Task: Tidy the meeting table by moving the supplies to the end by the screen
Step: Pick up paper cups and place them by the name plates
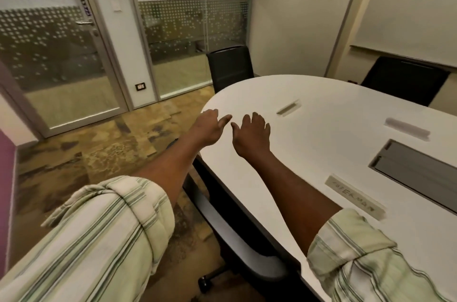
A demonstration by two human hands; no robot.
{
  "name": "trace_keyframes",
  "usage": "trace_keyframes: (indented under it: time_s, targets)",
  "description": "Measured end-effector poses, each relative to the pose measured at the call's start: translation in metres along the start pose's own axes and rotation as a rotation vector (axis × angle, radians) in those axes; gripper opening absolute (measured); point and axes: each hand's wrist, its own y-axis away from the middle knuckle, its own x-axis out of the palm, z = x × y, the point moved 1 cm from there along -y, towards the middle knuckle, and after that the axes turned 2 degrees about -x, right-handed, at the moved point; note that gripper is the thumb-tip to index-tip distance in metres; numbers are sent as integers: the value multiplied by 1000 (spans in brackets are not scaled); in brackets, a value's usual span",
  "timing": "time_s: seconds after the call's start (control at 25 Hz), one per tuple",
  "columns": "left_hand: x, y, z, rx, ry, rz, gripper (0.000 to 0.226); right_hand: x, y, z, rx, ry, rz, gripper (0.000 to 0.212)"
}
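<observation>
Even warm indoor light, soft motion blur throughout, wide-angle bending at the edges

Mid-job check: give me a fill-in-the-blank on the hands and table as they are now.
The left hand and right hand both hold ____.
The table has a top coloured ____.
The lettered strip lies beside the ____ forearm.
The chair at the table's far end is coloured ____.
Missing: nothing; white; right; black.

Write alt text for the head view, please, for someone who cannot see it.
A person's left hand and right hand reach open and empty over the rounded end of a white meeting table. A pale strip, a grey strip and a lettered label lie on it.
</observation>
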Motion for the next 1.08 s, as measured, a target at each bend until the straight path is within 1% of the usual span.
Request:
trace_keyframes:
  time_s: [0.16, 0.32, 0.48, 0.56, 0.64, 0.84, 0.96, 1.08]
  targets:
    - [-36, -26, 64, -26, 57, -62, 56, 17, -50, 62, -62, 25, 16, 57]
    - [-77, -61, 128, 25, 98, -138, 51, 37, -108, 134, -49, 15, -5, 57]
    - [-109, -93, 202, 26, 48, -74, 64, 71, -143, 212, -15, 6, 11, 57]
    - [-117, -108, 238, 30, 36, -66, 66, 89, -155, 241, 16, 13, 26, 56]
    - [-124, -120, 271, 14, 54, -55, 66, 106, -162, 267, 22, 43, 65, 56]
    - [-134, -150, 349, -12, 106, -63, 66, 154, -200, 323, 21, 106, 82, 64]
    - [-134, -174, 385, -29, 103, -54, 64, 189, -226, 346, 22, 110, 104, 65]
    - [-137, -216, 421, -48, 87, -59, 59, 224, -268, 363, 21, 118, 114, 65]
